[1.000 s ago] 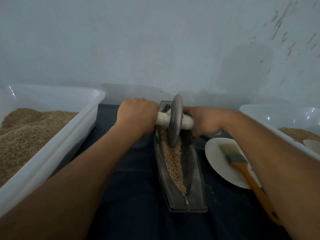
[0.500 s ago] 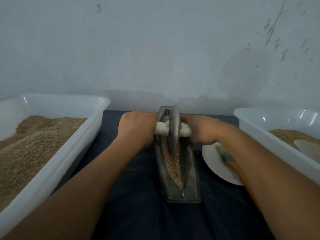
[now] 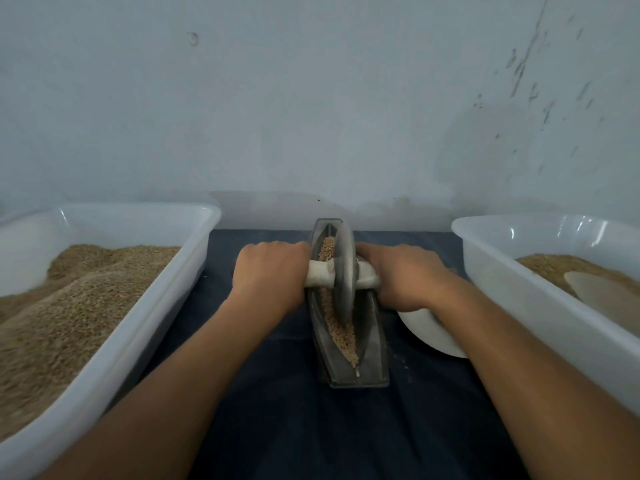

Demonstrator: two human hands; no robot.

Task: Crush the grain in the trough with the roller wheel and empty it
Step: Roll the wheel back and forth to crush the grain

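Roller wheel [image 3: 343, 271] upright in the dark trough [image 3: 372, 341] at bench centre, standing on the grain [image 3: 341, 332]. Left hand [image 3: 268, 277], at 9 o'clock of the wheel, and right hand [image 3: 403, 277], at 3 o'clock, each have the grip curled closed around the pale axle handle [image 3: 320, 277]. Grain-filled white tubs [image 3: 166, 296] flank both sides.

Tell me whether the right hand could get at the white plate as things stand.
Probably yes: the right hand sits right above the white plate, but it grips the roller wheel's handle and must let go first.
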